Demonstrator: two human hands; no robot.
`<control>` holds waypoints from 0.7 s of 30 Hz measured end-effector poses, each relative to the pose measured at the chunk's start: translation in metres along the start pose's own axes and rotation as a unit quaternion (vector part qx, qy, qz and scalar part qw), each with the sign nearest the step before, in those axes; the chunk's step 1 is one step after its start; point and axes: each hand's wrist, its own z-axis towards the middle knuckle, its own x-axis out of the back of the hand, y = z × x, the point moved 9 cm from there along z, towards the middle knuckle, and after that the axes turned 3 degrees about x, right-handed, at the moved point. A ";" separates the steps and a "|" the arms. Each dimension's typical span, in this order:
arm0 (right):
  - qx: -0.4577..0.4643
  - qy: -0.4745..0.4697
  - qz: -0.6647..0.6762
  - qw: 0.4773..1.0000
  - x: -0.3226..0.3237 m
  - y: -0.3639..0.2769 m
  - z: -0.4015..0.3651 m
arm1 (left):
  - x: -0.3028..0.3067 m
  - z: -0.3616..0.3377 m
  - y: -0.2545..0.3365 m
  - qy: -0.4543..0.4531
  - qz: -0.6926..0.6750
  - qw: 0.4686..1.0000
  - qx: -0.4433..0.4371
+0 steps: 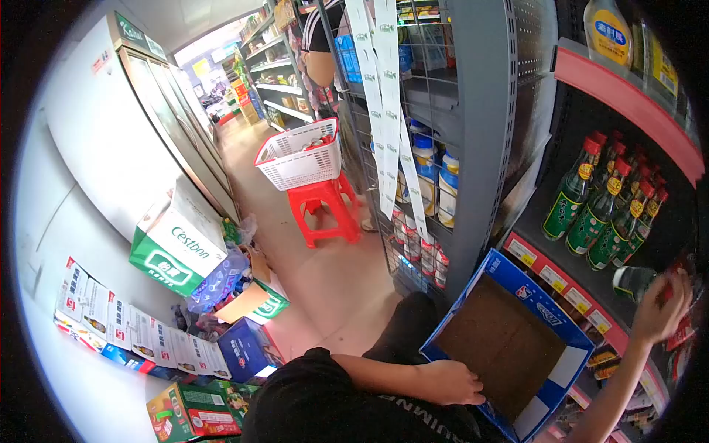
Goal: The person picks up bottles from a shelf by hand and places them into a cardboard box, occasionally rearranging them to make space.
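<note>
Stool (325, 198): red, mid aisle, under 1 white basket (299, 170) with a red rim.
Cestbon carton (177, 247): left, against the cooler (103, 140).
Flat cartons (140, 328): near left, on the floor.
Person (321, 52): far, beside the wire rack (473, 111).

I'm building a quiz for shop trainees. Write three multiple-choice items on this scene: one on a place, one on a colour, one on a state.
1. Where does the white basket sit?
A. on the red stool
B. on the floor
C. on a shelf

2. What colour are the outer walls of the open box?
A. green
B. yellow
C. blue

3. How is the right hand?
A. flat on the floor
B. closed around a dark bottle
C. inside the basket

Answers:
1 A, the basket rests on the stool's seat.
2 C, the walls show blue around a brown bottom.
3 B, the fingers wrap the bottle at the shelf.
</note>
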 end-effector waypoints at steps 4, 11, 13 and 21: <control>-0.008 0.042 0.107 0.993 0.082 -0.014 -0.005 | 0.010 -0.001 0.001 0.007 -0.027 0.999 0.019; -0.049 -0.122 0.328 0.935 0.070 -0.127 0.044 | -0.004 0.000 0.002 0.005 0.016 1.000 0.011; -0.008 -0.160 0.404 0.901 0.034 -0.158 0.033 | -0.004 0.000 0.002 0.015 0.016 1.000 0.008; -0.025 -0.464 0.514 0.721 -0.039 -0.261 -0.070 | 0.002 -0.003 0.001 0.043 0.033 0.998 0.018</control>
